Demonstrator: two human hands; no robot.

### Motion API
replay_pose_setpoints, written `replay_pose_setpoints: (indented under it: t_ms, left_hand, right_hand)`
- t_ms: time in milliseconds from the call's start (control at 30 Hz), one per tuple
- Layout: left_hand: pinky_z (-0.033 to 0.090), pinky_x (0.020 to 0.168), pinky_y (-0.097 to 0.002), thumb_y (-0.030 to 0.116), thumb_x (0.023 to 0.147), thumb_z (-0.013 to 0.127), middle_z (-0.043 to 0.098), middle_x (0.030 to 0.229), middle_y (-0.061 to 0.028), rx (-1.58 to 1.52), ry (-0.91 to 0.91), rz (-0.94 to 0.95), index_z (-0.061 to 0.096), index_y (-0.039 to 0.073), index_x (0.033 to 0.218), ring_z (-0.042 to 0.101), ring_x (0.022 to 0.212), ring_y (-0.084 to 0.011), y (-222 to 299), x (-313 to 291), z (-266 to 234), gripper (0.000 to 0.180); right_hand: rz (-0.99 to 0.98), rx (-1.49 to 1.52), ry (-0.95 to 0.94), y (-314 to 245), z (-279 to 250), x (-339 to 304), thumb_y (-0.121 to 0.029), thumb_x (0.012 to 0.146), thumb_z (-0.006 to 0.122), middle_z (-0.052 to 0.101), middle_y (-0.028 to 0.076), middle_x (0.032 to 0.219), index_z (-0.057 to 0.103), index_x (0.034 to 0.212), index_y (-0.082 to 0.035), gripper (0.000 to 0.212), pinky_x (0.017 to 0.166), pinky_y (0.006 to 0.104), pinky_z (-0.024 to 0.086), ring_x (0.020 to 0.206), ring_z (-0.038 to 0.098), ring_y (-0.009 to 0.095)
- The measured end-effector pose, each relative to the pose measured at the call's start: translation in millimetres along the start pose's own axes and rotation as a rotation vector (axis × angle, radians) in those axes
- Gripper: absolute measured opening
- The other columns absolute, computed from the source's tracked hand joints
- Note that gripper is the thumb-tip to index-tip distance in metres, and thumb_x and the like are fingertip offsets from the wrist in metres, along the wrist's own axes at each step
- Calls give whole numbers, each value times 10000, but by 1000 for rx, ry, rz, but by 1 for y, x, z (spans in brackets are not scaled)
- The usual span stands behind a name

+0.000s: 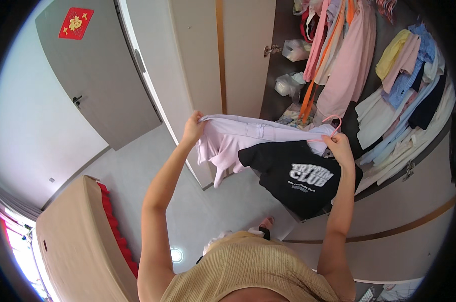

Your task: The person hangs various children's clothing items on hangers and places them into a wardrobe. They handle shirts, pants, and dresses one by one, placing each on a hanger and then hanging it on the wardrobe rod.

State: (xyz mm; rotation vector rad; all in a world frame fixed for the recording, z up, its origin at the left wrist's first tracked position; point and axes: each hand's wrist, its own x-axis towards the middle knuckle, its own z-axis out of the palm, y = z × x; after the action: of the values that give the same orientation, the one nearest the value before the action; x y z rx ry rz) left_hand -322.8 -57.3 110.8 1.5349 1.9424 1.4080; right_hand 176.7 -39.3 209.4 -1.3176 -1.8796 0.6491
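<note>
Out in front of me, a pale lilac garment (258, 132) is stretched sideways between my hands; its exact kind is hard to tell. Its left end is pinched in my closed left hand (193, 129), with soft folds hanging below. My right hand (339, 148) is closed at the other end, beside a pink clothes hanger (333, 118) whose hook points up. Beneath the right hand a black T-shirt (273, 160) with white lettering hangs in front of the wardrobe, partly overlapping the lilac garment. Whether that shirt is on the same hanger cannot be made out.
An open wardrobe holds hanging pink clothes (346, 65) and a row of shirts (414, 95) at the right. Clear plastic bags (288, 85) sit on its inner shelves. A beige-covered bed (77, 236) with red trim stands lower left. Beyond is a grey door (97, 75).
</note>
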Motion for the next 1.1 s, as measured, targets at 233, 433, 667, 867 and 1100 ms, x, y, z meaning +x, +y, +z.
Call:
replay_pose_setpoints:
  t_ms: [233, 433, 667, 867, 1100]
  left_hand:
    - [509, 660, -365, 261, 900, 651, 705, 789, -154, 66, -81, -84, 711, -18, 969, 656, 711, -185, 41, 17, 18, 293]
    - [503, 675, -407, 306, 933, 616, 686, 778, -209, -47, -231, -88, 684, -53, 972, 659, 696, -271, 69, -1, 54, 367]
    - [500, 719, -434, 327, 948, 575, 664, 826, -263, 5, -254, 4, 660, -41, 1005, 662, 787, -371, 69, 0, 67, 383]
    - [493, 645, -419, 331, 969, 546, 641, 708, -192, 4, -292, 79, 642, -17, 933, 633, 665, -282, 111, -33, 90, 363]
    - [510, 643, -414, 119, 867, 633, 619, 761, -133, -136, -297, 216, 632, 12, 1042, 641, 726, -322, 161, -114, 89, 205]
  right_hand:
    - [57, 202, -66, 27, 20, 2, -226, 878, 680, 510, -1, 557, 652, 705, 51, 327, 458, 285, 347, 514, 443, 67]
    - [6, 313, -128, 20, 66, -7, -256, 878, 682, 491, 31, 564, 614, 704, 65, 372, 499, 317, 366, 551, 450, 82]
    - [-4, 163, -164, 13, 74, -9, -256, 880, 674, 455, 48, 555, 603, 725, 61, 360, 507, 339, 353, 554, 423, 94]
    - [-20, 130, -81, 11, 113, -4, -298, 876, 665, 537, 120, 537, 627, 731, 69, 397, 514, 377, 393, 506, 519, 160]
    - [-22, 285, 47, -24, 148, -21, -271, 901, 663, 566, 80, 537, 601, 665, 39, 394, 486, 348, 388, 478, 513, 133]
